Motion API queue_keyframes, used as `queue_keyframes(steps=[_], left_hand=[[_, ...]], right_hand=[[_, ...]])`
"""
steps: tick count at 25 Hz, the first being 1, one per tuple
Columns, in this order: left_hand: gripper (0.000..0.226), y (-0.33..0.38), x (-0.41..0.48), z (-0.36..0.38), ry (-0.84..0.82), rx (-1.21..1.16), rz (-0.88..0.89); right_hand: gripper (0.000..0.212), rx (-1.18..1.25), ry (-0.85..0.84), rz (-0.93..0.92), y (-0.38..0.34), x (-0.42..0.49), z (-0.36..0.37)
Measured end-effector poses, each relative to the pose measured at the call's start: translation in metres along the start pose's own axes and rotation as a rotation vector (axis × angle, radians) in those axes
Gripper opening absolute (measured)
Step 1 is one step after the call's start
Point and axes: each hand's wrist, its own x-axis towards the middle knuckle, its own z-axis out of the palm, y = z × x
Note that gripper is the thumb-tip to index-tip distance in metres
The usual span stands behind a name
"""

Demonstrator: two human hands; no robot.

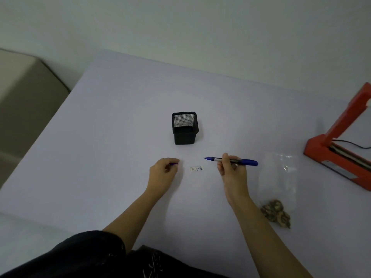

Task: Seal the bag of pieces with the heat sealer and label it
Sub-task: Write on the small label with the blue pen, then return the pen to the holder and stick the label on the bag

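Now, by item:
Right grip (pixel 230 167): grasping the blue pen (pixel 233 160), uncapped, tip pointing left above the label (pixel 197 168).
Left grip (pixel 164 169): clenched on something small and blue, probably the pen's cap; too blurred to be sure.
Label: flat on the table (pixel 120 117) between both hands, already written on.
Bag of pieces (pixel 279 187): near the table's right edge, beside the red heat sealer (pixel 337 149).
Holder (pixel 185 128): mid-table, empty.
Risk: fresh ink may smear if fingers drag across the label; the open tip could mark the table.
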Motion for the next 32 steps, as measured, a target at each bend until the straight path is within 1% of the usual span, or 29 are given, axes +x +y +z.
queue_keyframes(steps=[2,3,4,7,12,15,18,22,24,26,27,30,32], left_hand=[[0.019,0.028,-0.013,0.005,-0.094,-0.557,-0.209],[0.017,0.038,-0.016,0.005,-0.116,-0.706,-0.253],[0.017,0.044,-0.018,0.005,-0.125,-0.746,-0.249],[0.018,0.052,-0.02,-0.001,-0.141,-0.75,-0.21],[0.017,0.057,-0.023,-0.008,-0.211,-0.62,-0.147],[0.018,0.062,-0.024,-0.011,-0.198,-0.501,-0.094],[0.017,0.067,-0.026,-0.01,-0.175,-0.471,-0.072],[0.019,0.075,-0.022,-0.012,-0.15,-0.48,-0.077],[0.023,0.076,-0.02,-0.008,-0.142,-0.481,-0.12],[0.026,0.075,-0.021,-0.003,-0.113,-0.504,-0.166],[0.025,0.075,-0.02,-0.002,-0.101,-0.524,-0.178],[0.022,0.076,-0.015,-0.003,-0.082,-0.651,-0.172],[0.021,0.082,-0.006,-0.008,-0.043,-0.714,-0.125]], right_hand=[[0.017,-0.016,-0.027,-0.019,-0.006,-0.003,0.006],[0.016,-0.042,-0.037,-0.025,-0.008,-0.005,0.01],[0.016,-0.072,-0.044,-0.03,-0.011,-0.008,0.013],[0.015,-0.126,-0.06,-0.045,-0.011,-0.013,0.017],[0.013,-0.125,-0.084,-0.031,-0.009,-0.018,0.019],[0.011,-0.146,-0.124,-0.053,-0.01,-0.021,0.02],[0.012,-0.162,-0.16,-0.073,-0.011,-0.022,0.02],[0.009,-0.147,-0.214,-0.087,-0.018,-0.018,0.023],[0.012,-0.172,-0.22,-0.086,-0.018,-0.018,0.023],[0.01,-0.198,-0.214,-0.106,-0.017,-0.019,0.024],[0.009,-0.214,-0.224,-0.126,-0.019,-0.02,0.026],[0.014,-0.235,-0.3,-0.201,-0.033,-0.015,0.036],[0.006,-0.138,-0.251,-0.226,-0.048,-0.004,0.047]])
